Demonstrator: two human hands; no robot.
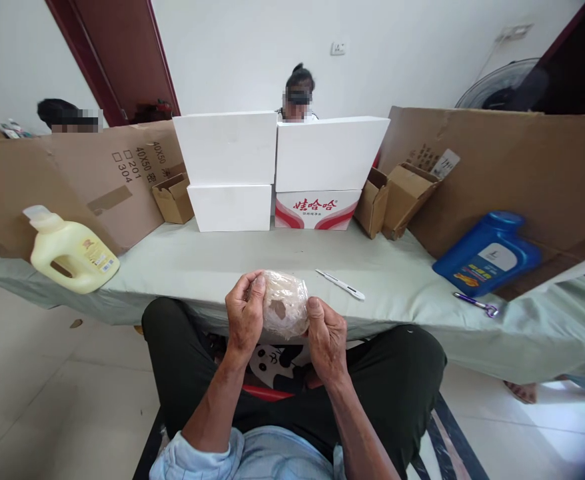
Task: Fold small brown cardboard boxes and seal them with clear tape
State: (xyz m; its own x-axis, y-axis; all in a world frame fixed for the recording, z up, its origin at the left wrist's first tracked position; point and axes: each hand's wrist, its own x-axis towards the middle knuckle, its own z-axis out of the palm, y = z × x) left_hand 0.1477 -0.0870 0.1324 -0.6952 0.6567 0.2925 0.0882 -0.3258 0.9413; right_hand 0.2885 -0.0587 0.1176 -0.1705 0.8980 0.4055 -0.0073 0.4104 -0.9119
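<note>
Both my hands hold a round brownish lump wrapped in clear plastic (285, 304) above my lap, just in front of the table edge. My left hand (244, 315) grips its left side with fingers curled over the top. My right hand (326, 336) closes on its right side, thumb against the wrap. A white utility knife (340, 284) lies on the pale green table cover (197, 260) just beyond the bundle, to the right.
A yellow jug (70, 252) lies at the table's left, a blue jug (487, 253) and purple scissors (477, 304) at its right. White foam boxes (227, 150), a red-printed carton (316, 209) and small open cardboard boxes (395, 197) stand behind. Cardboard panels flank them. Two people sit beyond.
</note>
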